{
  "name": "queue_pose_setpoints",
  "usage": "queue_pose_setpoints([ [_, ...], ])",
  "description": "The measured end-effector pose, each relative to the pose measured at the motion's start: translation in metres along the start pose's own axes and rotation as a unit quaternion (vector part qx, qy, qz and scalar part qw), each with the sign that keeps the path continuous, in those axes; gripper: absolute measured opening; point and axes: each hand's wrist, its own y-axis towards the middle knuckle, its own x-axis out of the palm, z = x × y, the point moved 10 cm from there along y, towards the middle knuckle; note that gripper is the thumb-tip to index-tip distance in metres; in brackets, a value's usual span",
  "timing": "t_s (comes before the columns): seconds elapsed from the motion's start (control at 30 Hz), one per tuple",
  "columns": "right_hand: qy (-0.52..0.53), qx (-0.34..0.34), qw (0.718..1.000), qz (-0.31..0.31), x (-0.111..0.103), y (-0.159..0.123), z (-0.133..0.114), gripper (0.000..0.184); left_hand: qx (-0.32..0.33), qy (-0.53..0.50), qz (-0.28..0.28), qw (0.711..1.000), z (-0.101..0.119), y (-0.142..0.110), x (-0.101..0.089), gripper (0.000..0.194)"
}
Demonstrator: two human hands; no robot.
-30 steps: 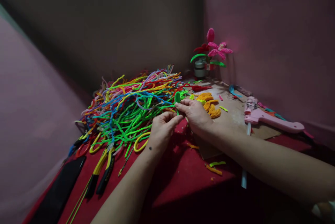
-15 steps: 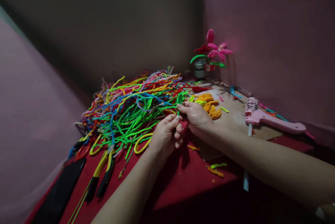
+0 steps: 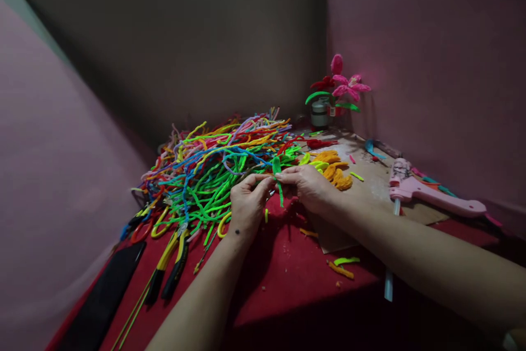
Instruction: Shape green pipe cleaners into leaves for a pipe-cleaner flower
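Both my hands meet over a red cloth table (image 3: 283,280). My right hand (image 3: 310,186) pinches a short green pipe cleaner piece (image 3: 278,171) whose looped top stands above my fingers and whose tail hangs below. My left hand (image 3: 245,203) is closed, its fingertips pinching at the same green piece from the left. Just behind lies a big tangled heap of coloured pipe cleaners (image 3: 213,165).
Orange folded pipe cleaner pieces (image 3: 335,167) lie on a brown board (image 3: 370,184). A pink glue gun (image 3: 431,197) rests at right. Pliers with yellow-black handles (image 3: 170,266) and a black flat object (image 3: 102,299) lie at left. A pink pipe cleaner flower (image 3: 343,85) stands in the corner.
My left hand rose from below the green piece to pinch at it beside my right fingers. The view shifted slightly.
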Motion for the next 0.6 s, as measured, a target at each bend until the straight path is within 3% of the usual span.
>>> queue_pose_setpoints([
  [0.17, 0.015, 0.023, 1.000, -0.012, 0.001, 0.002, 0.002, 0.008, -0.017, -0.015, 0.006, 1.000, 0.001, -0.005, -0.001, 0.020],
  [0.33, -0.008, 0.045, 0.999, -0.007, 0.000, 0.000, 0.001, 0.010, -0.004, -0.002, -0.014, 1.000, 0.003, -0.004, 0.001, 0.019],
  [0.6, -0.094, 0.048, 0.993, -0.056, 0.007, 0.000, -0.008, 0.018, 0.021, -0.002, -0.029, 0.999, 0.010, -0.004, 0.001, 0.019],
])
